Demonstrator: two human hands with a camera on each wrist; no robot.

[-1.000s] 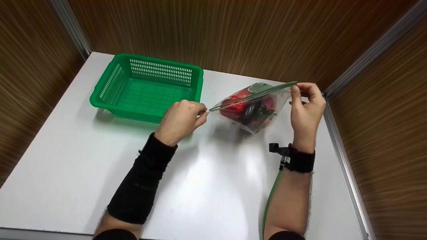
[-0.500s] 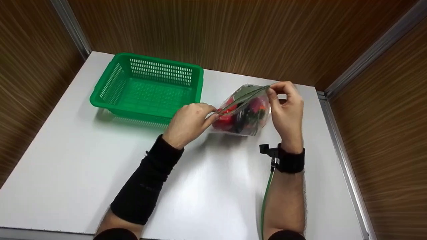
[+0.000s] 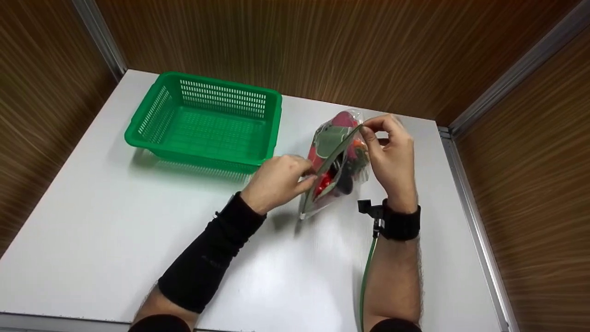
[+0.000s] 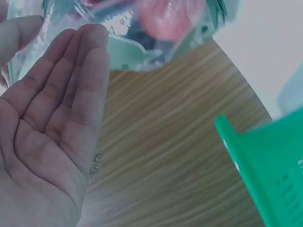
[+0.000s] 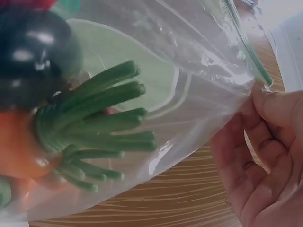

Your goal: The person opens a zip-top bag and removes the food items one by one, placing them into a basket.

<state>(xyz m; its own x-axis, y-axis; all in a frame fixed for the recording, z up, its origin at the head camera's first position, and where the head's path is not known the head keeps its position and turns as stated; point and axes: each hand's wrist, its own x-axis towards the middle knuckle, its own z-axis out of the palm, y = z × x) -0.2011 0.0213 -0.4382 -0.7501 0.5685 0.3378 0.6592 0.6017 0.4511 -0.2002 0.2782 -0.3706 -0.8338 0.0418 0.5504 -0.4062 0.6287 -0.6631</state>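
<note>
A clear zip bag [image 3: 333, 142] with a green zip strip and a pale green printed patch hangs between the hands in the head view. Inside show something glossy red [image 3: 324, 183], a dark glossy eggplant-like item [image 5: 35, 54] and orange carrot-like pieces [image 5: 19, 142] with green stalks [image 5: 109, 118]. My right hand [image 3: 389, 150] pinches the far end of the zip strip between thumb and fingers. At the strip's nearer part is my left hand [image 3: 279, 180], its fingers [image 4: 87, 94] straight against the bag in the left wrist view. The bag's near corner points down, free of the left hand.
A green perforated basket [image 3: 203, 156] with nothing in it stands at the back left of the white table [image 3: 276, 276]. Wood-grain panels [image 3: 295, 41] enclose the back and sides. A green cable [image 3: 366, 276] runs along the right forearm.
The right hand has moved left with its end of the zip strip. The left hand has come right and nearer, and has let go of the bag's corner. The bag has turned more upright in view.
</note>
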